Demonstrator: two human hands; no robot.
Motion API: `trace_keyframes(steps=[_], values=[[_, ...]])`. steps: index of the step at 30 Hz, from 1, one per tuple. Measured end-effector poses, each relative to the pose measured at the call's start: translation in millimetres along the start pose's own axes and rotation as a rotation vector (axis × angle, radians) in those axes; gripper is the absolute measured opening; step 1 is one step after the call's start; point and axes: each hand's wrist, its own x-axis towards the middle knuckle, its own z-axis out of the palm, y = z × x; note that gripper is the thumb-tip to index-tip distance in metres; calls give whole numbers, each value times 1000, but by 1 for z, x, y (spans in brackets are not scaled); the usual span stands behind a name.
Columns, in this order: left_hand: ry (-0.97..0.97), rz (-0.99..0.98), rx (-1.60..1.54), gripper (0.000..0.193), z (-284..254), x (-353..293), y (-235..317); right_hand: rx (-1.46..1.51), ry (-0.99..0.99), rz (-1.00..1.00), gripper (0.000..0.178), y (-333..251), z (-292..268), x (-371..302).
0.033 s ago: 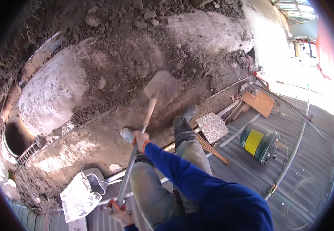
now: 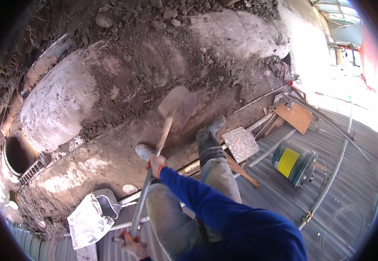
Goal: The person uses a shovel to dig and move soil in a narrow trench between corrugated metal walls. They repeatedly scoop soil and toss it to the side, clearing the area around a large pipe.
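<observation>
Shovel (image 2: 164, 134) has drawn slightly nearer the boots (image 2: 205, 138), suggesting a backward stroke; right hand (image 2: 157, 165) and left hand (image 2: 133, 246) wrap fingers round it. Blurred blade (image 2: 177, 102) perhaps meets soil (image 2: 147, 67).

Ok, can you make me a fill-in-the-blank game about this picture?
1. The left hand and right hand hold the shovel, whose blade is nearer the ____ hand.
2. The right sleeve is ____.
3. The label on the bucket is ____.
4. The white bag lies to the ____ of the legs.

Missing words: right; blue; yellow; left.
</observation>
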Motion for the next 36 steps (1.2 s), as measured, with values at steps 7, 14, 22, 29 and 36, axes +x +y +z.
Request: trace_keyframes(steps=[7,14,22,29,36], values=[[286,4,100,31,-26,-18,31,67,-57,549,19,70,22,31],[80,322,177,30,252,-87,118,-200,-427,-163,29,-249,-108,129],[19,98,-114,21,373,-150,63,216,-79,171,13,-317,-187,207],[-25,25,-177,19,378,-83,-20,145,-33,119,16,-271,-179,246],[-200,-107,-205,18,362,-52,-9,4,155,-52,16,-254,-139,230]])
